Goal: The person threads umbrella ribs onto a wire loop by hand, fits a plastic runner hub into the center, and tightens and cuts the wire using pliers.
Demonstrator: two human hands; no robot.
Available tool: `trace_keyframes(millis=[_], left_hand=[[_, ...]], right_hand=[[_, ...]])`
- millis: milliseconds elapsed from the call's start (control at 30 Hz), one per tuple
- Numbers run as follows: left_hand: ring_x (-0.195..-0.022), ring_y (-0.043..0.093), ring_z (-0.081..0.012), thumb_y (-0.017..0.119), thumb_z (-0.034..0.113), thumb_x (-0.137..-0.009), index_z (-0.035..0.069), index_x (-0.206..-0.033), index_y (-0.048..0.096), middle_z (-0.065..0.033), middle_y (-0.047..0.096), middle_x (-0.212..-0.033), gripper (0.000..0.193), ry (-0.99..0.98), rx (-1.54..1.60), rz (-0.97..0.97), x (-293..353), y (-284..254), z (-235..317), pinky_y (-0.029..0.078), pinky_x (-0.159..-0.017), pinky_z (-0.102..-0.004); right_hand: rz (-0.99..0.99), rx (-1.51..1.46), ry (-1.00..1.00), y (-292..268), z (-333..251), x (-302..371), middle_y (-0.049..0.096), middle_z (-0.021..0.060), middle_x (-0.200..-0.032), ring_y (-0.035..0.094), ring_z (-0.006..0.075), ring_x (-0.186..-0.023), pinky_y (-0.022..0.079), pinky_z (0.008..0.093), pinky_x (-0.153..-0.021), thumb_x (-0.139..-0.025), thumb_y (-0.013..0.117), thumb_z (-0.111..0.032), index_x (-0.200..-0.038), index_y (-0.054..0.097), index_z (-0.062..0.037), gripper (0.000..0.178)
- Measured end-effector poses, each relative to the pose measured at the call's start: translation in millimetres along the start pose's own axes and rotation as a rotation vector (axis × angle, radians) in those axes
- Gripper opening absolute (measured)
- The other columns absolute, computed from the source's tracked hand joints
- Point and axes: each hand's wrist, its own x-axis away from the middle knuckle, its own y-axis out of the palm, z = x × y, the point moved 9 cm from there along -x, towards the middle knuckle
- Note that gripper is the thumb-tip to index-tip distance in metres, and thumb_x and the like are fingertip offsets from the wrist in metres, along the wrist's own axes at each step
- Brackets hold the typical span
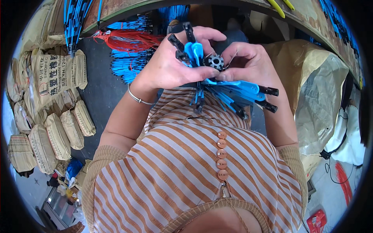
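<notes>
In front of my chest, my left hand (pixel 171 64) is closed on a fan of flat blue plastic ribs (pixel 248 87) with black end pieces, some pointing up past its fingers and others down to the right. At the middle of the bunch sits a small black notched hub (pixel 215 61), its round face turned up, with my left thumb tip against its lower edge. From the other side, my right hand (pixel 254 64) pinches its thumb and forefinger close to the hub. A thin wire (pixel 232 59) shows beside that forefinger. What lies between the right fingertips is mostly hidden.
A curved workbench edge (pixel 128 14) runs across the top, with a yellow-handled tool (pixel 276 8) on it. Bundles of blue ribs (pixel 130 66) and red strands (pixel 126 40) lie beyond my left arm. Stacked paper sacks (pixel 50 77) stand left; a large brown paper bag (pixel 316 93) stands right.
</notes>
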Motion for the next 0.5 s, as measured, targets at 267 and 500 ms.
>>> trace_keyframes(millis=[267,500], left_hand=[[-0.079,0.059,-0.0122,0.074,0.000,-0.065,0.001,-0.112,0.055,-0.0058,0.062,-0.086,0.051,-0.026,0.046,0.050,8,1,-5,0.047,-0.072,-0.0247],[-0.086,0.060,-0.0149,0.075,0.001,-0.065,-0.001,-0.107,0.058,-0.0085,0.063,-0.092,0.045,-0.027,0.093,0.031,13,-5,-4,0.048,-0.077,-0.0274]], right_hand=[[0.000,-0.184,-0.003,3,6,-7,0.058,-0.0010,-0.067,0.053,0.0055,-0.063,0.043,0.0202,-0.059,-0.059,0.080,-0.002,-0.077,0.058,-0.0029,0.028],[-0.071,-0.053,0.046,8,5,-17,0.059,0.0013,-0.069,0.055,0.0077,-0.064,0.045,0.0220,-0.060,-0.055,0.081,-0.001,-0.078,0.057,-0.0022,0.033]])
